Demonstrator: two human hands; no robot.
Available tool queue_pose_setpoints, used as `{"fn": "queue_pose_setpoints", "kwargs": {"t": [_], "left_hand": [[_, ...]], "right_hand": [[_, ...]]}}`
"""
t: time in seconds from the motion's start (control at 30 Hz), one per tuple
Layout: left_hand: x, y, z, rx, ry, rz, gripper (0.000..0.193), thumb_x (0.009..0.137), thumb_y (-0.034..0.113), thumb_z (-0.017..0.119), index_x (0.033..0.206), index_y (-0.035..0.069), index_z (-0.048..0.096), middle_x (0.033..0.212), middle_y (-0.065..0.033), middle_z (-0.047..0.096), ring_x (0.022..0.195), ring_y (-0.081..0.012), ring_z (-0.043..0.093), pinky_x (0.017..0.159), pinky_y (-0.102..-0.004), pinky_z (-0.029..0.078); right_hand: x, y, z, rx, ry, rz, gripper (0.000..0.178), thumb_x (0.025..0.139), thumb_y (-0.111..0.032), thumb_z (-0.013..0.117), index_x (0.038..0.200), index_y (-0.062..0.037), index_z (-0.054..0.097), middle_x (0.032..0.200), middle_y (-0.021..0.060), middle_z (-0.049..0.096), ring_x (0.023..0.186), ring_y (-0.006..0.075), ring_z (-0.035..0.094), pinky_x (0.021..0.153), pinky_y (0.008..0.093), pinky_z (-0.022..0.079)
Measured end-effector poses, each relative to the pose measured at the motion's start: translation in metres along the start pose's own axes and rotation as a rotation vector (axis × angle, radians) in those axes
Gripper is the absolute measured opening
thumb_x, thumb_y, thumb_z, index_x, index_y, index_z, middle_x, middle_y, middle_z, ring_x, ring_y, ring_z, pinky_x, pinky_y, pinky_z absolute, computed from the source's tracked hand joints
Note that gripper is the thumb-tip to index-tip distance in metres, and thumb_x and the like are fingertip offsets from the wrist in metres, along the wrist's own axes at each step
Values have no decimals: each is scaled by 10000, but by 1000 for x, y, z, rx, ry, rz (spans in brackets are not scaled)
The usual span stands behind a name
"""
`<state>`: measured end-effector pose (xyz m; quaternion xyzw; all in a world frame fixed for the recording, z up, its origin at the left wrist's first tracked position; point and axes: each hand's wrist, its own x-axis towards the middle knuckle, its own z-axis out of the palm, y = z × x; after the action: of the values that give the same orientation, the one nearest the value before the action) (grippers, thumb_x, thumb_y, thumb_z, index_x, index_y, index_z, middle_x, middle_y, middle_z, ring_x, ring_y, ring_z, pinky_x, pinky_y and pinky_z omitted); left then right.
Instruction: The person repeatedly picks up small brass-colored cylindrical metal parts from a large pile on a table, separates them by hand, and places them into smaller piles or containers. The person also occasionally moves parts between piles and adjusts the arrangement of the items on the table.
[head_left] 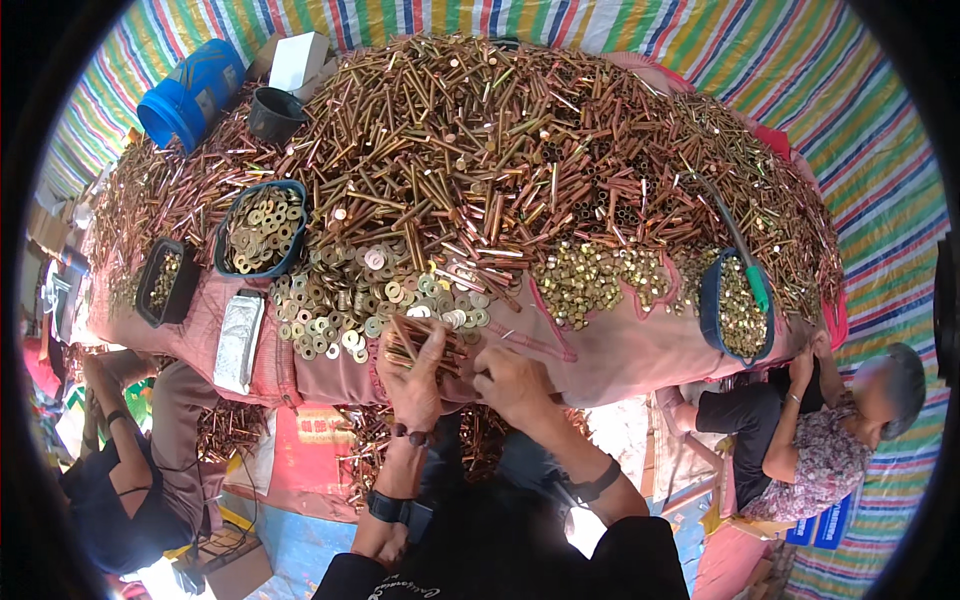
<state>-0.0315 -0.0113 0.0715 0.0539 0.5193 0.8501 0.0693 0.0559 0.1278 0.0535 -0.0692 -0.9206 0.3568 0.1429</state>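
My left hand (pixel 412 385) is closed around a bundle of copper-coloured anchor bolts (pixel 405 342), held at the near edge of the heaped table. To its right, my right hand (pixel 513 384) has its fingers curled in. Whatever it may pinch is too small or hidden to make out. Just beyond my left hand lies a spread of flat round washers (pixel 370 290). Brass-coloured nuts (pixel 580 285) form a pile farther right. Behind these rises a large heap of loose copper-coloured bolts (pixel 470 150).
A blue tub of washers (pixel 222 240), a dark tray (pixel 182 300) and a silvery block (pixel 238 340) sit left. Right is a tub of nuts (pixel 712 320). A blue bucket (pixel 190 95) lies at the far left. People sit at left (pixel 120 480) and right (pixel 830 440).
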Motion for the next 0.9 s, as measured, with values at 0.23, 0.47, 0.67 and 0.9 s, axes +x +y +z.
{"fn": "queue_pose_setpoints", "kwargs": {"t": [0.23, 0.47, 0.67, 0.9], "left_hand": [[-11, -32, 15, 94, -95, -6, 250, 924, 0, 798, 1131, 25, 660, 989, -19, 711, 841, -96, 678, 768, -267, 572], [-13, -41, 16, 228, -137, 4, 329, 907, -1, 781, 1201, 16, 634, 989, -35, 710, 863, -109, 678, 783, -259, 559], [-18, -43, 12, 533, -344, 82, 390, 849, -33, 757, 1223, 27, 667, 992, -31, 695, 875, -115, 635, 799, -277, 528], [-19, -37, 15, 353, -217, 19, 346, 819, -92, 817, 1121, 22, 693, 1026, -46, 716, 896, -141, 679, 847, -297, 544]], "right_hand": [[30, 19, -26, 695, 275, 387, 215, 985, -132, 785, 1069, 34, 678, 794, 16, 683, 605, 56, 591, 540, 209, 465], [36, 6, -35, 802, 180, 389, 256, 991, -191, 792, 1094, 20, 691, 802, 11, 686, 607, 56, 596, 542, 208, 466], [25, -8, -34, 907, 145, 338, 221, 1020, -175, 753, 1113, 19, 699, 809, 5, 684, 625, 54, 597, 565, 206, 474], [22, -6, -35, 928, 231, 319, 225, 1022, -185, 756, 1113, 14, 702, 807, 7, 679, 627, 61, 594, 572, 212, 478]]}}
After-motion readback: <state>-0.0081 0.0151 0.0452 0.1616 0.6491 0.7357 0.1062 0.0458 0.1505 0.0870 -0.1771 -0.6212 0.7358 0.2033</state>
